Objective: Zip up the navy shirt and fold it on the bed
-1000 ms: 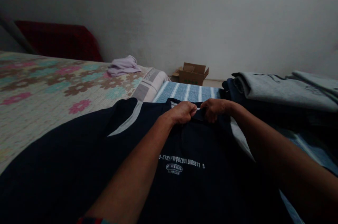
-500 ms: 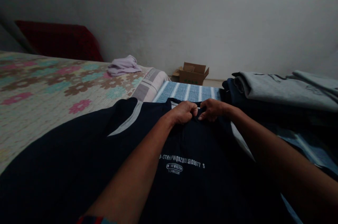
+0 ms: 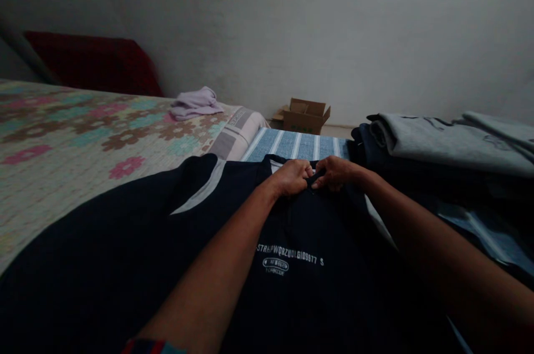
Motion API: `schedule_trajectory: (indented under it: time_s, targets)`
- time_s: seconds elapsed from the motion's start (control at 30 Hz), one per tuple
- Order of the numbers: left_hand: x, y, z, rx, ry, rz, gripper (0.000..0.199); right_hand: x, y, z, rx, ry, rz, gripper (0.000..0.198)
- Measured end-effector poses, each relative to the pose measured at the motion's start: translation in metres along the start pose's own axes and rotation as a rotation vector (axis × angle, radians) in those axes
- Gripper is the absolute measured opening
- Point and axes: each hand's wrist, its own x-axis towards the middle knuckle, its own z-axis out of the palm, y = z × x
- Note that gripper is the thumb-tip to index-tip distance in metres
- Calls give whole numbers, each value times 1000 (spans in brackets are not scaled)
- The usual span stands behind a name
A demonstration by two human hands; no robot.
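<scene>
A dark navy shirt (image 3: 287,304) with pale shoulder stripes and white chest lettering lies spread out before me, its collar end farthest away. At the neckline, my left hand (image 3: 293,177) is closed with the fingers pinching the collar (image 3: 271,160). Right beside it, my right hand (image 3: 334,173) also pinches the collar fabric between thumb and fingers. The two hands nearly touch each other. A small white patch shows inside the neck. My fingers hide the bit of collar they grip.
Left is a bed with a flowered cover (image 3: 83,126), a lilac cloth (image 3: 197,103) on it. Folded grey clothes (image 3: 454,142) lie on dark garments at the right. A blue striped cloth (image 3: 292,145) lies beyond the shirt, and an open cardboard box (image 3: 304,117) stands near the wall.
My fingers have shifted slightly along the collar, and my right forearm has moved a little. The shirt lies almost the same.
</scene>
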Motion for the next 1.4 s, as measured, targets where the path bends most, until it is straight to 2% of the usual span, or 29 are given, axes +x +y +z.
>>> schedule_trajectory:
  time_s: [0.3, 0.5, 0.67, 0.77, 0.87, 0.97, 1.07, 1.13, 1.27, 1.4]
  targets:
    - [0, 0, 1, 71, 36, 35, 28, -11, -27, 4, -100, 5, 6, 28]
    - [-2, 1, 0, 59, 32, 28, 39, -9, -21, 6, -7, -30, -74, 11]
    - [-2, 2, -2, 53, -22, 10, 37, -7, -15, 8, 27, -21, -91, 13]
    - [-2, 3, -13, -5, -50, 3, 31, -7, -16, 9, 11, -22, -84, 11]
    - [-6, 2, -32, -30, 41, -27, 27, -9, -19, 10, -9, -22, -59, 13]
    - [-13, -3, -52, 73, 145, -102, 24, -11, -22, 11, 5, -36, -6, 28]
    - [-19, -10, -61, 150, 127, -164, 21, -13, -27, 11, 50, -104, 6, 45]
    - [-20, -15, -61, 162, 94, -202, 21, -12, -30, 12, 62, -157, 3, 48]
    - [-17, -22, -53, 160, 37, -237, 26, -8, -34, 18, 27, -184, 21, 39]
    - [-15, -22, -46, 187, -10, -233, 26, -7, -31, 25, 9, -132, -9, 20]
